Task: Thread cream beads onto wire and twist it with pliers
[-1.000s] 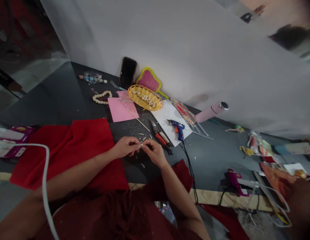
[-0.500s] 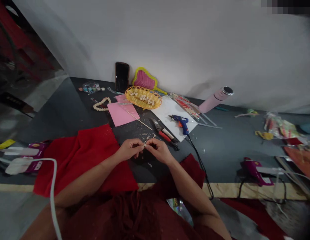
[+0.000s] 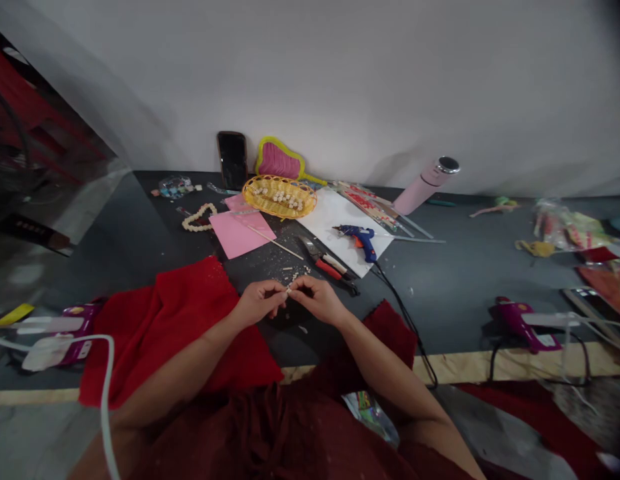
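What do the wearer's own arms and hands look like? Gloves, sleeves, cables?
Left hand and right hand are both bare: no gloves, and no rings or watch that I can make out. Forearms are uncovered. Dark red garment with gathered folds at the front; sleeve ends unclear. A white cable crosses in front of the left arm; can't tell if it's attached.

Near centre, the pale piece (image 3: 289,290) was too small to show its material! Left of it, red cloth (image 3: 185,300) looked matt and fuzzy; beyond, pink paper (image 3: 243,235) lay matt, the basket (image 3: 265,205) woven and ridged, the phone (image 3: 233,160) glossy! Right, the glue gun (image 3: 361,239) showed smooth plastic, the flask (image 3: 423,190) a shiny metallic top!
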`<action>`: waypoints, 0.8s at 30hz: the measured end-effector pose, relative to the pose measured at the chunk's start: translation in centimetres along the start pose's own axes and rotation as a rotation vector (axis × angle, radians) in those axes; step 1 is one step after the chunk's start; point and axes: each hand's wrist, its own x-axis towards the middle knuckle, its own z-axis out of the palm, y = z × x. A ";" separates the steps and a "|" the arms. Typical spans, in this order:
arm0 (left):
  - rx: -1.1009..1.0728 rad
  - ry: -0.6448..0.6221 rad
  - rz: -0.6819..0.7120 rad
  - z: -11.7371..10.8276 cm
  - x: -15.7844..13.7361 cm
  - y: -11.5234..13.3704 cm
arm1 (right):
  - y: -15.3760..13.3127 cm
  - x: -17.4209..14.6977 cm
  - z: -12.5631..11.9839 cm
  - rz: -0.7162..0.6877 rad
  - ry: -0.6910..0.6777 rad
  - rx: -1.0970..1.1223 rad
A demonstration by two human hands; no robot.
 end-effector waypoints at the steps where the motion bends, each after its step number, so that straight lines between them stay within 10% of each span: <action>1: 0.005 0.000 -0.002 0.0 0.0 0.0 | 0.0 0.0 0.0 -0.003 -0.001 0.000; 24: 0.009 0.026 -0.045 -0.2 0.1 -0.4 | 0.0 0.1 0.1 -0.016 -0.017 0.066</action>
